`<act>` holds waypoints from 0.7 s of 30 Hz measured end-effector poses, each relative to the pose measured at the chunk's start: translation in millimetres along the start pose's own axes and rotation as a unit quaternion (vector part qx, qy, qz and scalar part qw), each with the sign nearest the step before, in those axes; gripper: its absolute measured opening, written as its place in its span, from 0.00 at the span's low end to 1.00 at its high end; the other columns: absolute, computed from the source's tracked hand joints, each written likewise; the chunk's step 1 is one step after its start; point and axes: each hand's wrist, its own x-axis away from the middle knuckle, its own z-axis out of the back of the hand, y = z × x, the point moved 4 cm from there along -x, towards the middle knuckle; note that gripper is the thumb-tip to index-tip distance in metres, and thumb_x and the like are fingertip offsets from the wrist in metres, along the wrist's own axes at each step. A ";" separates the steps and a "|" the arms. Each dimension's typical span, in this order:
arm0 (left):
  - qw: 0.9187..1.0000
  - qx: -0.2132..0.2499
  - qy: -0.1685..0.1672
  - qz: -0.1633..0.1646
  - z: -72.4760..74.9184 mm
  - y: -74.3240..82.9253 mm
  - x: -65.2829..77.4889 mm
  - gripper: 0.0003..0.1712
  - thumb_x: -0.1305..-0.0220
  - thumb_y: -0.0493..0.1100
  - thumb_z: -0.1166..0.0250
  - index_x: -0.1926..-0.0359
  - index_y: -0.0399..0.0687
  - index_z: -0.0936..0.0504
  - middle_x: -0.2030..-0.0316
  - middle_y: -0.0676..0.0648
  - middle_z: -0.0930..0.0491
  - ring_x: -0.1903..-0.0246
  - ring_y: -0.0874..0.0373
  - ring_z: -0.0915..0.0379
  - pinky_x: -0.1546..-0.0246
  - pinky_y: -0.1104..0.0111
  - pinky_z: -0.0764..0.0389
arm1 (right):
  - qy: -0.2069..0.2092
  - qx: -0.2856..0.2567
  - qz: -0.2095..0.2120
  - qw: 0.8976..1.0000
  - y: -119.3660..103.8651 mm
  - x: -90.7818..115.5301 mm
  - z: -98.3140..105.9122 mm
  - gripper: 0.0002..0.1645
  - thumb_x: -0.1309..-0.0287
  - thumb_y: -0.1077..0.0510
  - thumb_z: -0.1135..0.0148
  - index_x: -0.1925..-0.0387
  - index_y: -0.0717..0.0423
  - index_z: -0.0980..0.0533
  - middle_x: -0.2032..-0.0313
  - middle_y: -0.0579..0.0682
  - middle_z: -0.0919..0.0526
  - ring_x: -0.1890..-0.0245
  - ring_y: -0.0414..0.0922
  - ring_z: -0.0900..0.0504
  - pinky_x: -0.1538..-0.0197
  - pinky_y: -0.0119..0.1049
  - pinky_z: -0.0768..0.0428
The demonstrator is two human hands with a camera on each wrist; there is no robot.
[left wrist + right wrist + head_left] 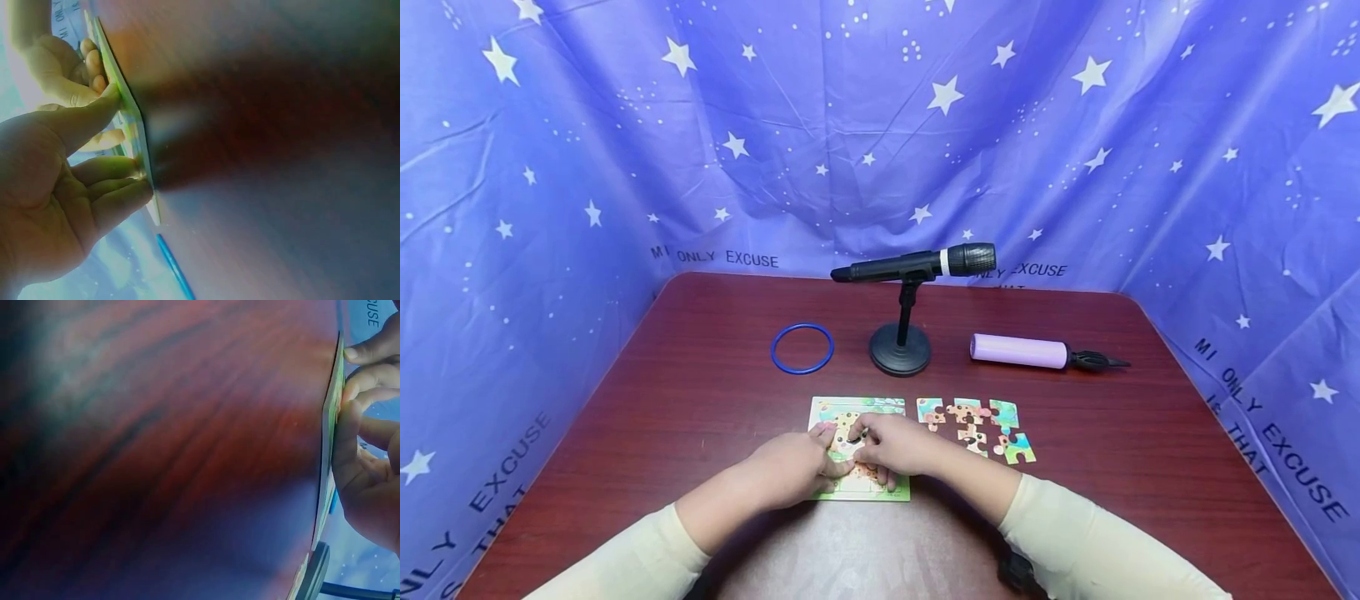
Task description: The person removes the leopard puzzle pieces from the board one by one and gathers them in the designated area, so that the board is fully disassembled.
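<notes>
A jigsaw puzzle board (891, 495) with a pale green border and a cartoon animal picture lies flat near the table's front. My left hand (796, 468) rests on its left part; in the left wrist view the thumb and fingers reach out fairly straight to the board (139, 131). From the right, my right hand (891, 442) touches the picture, index finger and thumb bent with a gap between them. Whether they pinch a piece is hidden. Several loose puzzle pieces (967, 411) lie right of the board. The right wrist view shows my right hand (372, 469) at the board's surface.
Behind the board stands a black microphone (887, 268) on a round-based stand (900, 352). Left of it lies a blue ring (802, 372). To the right is a purple hand pump (1018, 351) with a black nozzle. A starry purple curtain (820, 108) surrounds the dark red table (700, 375).
</notes>
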 end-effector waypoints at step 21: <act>0.986 0.011 0.017 0.164 -6.3 -32.8 -4.3 0.66 0.63 0.75 0.27 0.32 0.35 0.32 0.30 0.37 0.37 0.29 0.44 0.42 0.36 0.51 0.29 | 0.064 0.181 -0.003 0.981 -11.5 -8.4 -1.6 0.10 0.39 0.48 0.35 0.63 0.46 0.27 0.85 0.39 0.25 0.87 0.37 0.25 0.76 0.32 0.30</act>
